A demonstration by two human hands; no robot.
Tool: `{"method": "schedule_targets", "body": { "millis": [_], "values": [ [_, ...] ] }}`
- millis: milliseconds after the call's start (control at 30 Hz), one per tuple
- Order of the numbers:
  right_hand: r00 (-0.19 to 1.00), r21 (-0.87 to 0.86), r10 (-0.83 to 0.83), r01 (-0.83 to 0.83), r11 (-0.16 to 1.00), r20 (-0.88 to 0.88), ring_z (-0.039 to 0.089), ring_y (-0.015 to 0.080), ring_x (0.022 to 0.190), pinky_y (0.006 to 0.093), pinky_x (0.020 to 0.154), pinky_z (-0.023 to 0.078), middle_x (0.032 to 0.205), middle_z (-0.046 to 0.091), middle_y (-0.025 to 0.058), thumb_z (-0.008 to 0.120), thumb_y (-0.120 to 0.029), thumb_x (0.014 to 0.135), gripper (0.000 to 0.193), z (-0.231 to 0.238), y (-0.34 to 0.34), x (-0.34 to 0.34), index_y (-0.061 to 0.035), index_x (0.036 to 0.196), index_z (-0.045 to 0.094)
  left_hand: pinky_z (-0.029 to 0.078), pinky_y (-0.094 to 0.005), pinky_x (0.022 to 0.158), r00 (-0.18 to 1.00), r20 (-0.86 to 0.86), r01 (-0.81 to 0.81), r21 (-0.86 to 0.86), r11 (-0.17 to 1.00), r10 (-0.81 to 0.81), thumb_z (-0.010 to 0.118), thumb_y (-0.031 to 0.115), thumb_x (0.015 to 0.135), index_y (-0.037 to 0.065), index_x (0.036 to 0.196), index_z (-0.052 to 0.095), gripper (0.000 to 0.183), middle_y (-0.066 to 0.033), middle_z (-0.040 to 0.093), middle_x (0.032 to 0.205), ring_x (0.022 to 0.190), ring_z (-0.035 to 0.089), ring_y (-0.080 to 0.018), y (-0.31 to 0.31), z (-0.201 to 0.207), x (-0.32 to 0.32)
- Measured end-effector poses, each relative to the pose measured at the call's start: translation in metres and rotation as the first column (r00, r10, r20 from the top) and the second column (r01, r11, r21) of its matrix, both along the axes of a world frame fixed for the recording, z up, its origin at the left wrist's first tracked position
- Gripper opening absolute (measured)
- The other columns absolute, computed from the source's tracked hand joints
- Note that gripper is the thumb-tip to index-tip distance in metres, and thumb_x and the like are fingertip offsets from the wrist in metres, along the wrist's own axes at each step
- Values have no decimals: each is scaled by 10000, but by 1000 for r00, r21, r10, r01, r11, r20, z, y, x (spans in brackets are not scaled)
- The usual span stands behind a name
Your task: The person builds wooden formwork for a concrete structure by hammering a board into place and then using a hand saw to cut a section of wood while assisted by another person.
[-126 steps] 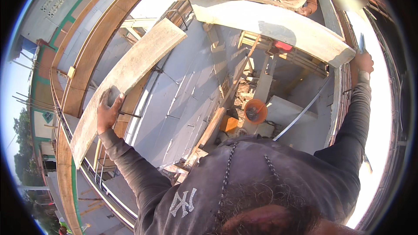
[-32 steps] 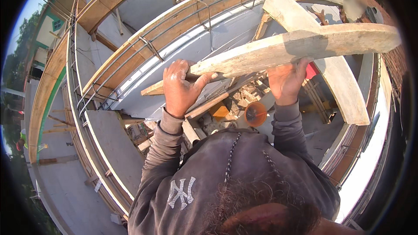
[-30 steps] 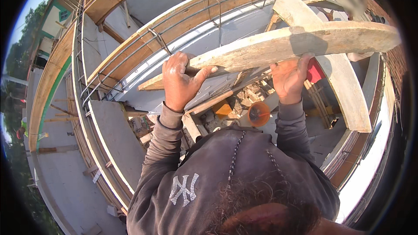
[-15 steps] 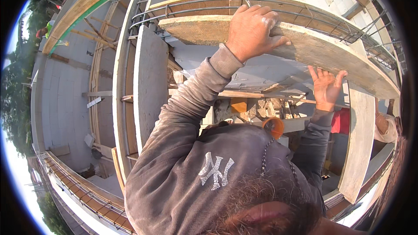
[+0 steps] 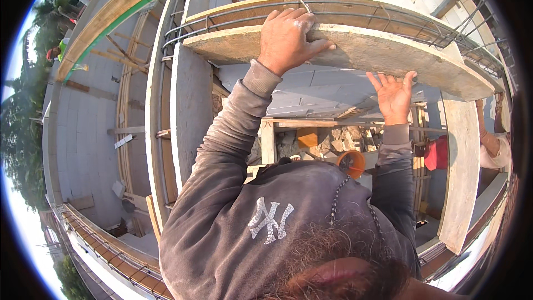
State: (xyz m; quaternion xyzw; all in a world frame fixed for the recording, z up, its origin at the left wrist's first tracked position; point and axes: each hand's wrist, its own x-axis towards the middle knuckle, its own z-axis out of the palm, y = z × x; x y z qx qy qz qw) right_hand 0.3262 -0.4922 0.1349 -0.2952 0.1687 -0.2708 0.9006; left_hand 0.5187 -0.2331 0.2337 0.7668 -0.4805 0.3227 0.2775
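A long, weathered wooden board (image 5: 355, 54) stands on edge in front of me, along the rebar cage. My left hand (image 5: 286, 41) is closed over its top edge, fingers over the far side and thumb on the near face. Below the board, my right hand (image 5: 393, 97) is open, palm up and fingers spread. Its fingertips are at the board's lower edge. The board's left end meets the top of a grey upright-looking panel (image 5: 191, 111). Behind it, the rebar cage (image 5: 383, 11) runs beside another wooden form board (image 5: 244, 10).
A pale plank (image 5: 462, 172) lies at the right, near another person's arm (image 5: 489, 143). Below are an orange bucket (image 5: 351, 162), rubble (image 5: 327, 143) and a wooden crosspiece (image 5: 300, 123). Block walls surround the space; more rebar (image 5: 105, 247) runs at lower left.
The board has shifted left together with both my hands. Its left end now reaches the grey panel's top. My left hand keeps its grip; my right remains spread below.
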Motion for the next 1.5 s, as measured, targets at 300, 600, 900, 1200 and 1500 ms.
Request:
{"method": "schedule_targets", "body": {
  "millis": [300,600,900,1200,1500],
  "values": [
    [999,56,37,-39,998,30,-64,452,1598,690,1188,362,1691,-202,289,593,-738,933,1238,-30,-3,14,-77,1642,-178,536,-414,879,999,-27,-24,118,993,28,887,560,708,34,1030,781,626,-138,761,983,947,723,-312,-9,4,0],
    [999,181,34,-31,983,-17,11,527,1575,684,1154,408,1692,-144,324,632,-737,897,1280,-47,-24,55,-96,1646,-184,497,-455,872,982,-16,-181,207,961,188,878,551,727,30,987,744,597,-117,732,963,962,689,-331,-26,-2,2],
    [988,214,19,15,977,-155,280,597,1485,653,1141,448,1659,100,351,636,-694,927,1188,-55,-43,90,-43,1655,-40,483,-495,949,968,1,-244,228,943,250,879,525,724,15,1095,764,641,-157,715,1069,1086,657,-383,-38,-15,12],
    [979,134,-15,43,990,-203,386,574,1435,613,1094,518,1604,203,367,636,-661,951,1114,-52,-48,103,8,1641,73,481,-512,938,960,40,-279,222,934,278,873,541,736,9,1052,752,630,-150,681,1102,1117,628,-384,-40,-16,10],
    [969,108,-31,60,992,-245,384,569,1444,594,1077,537,1582,243,383,576,-645,995,1037,-48,-42,100,57,1619,134,512,-511,840,969,-21,-232,262,937,246,864,525,760,-2,1082,720,634,-161,667,1111,998,679,-402,-40,-17,14]
  ]
}}
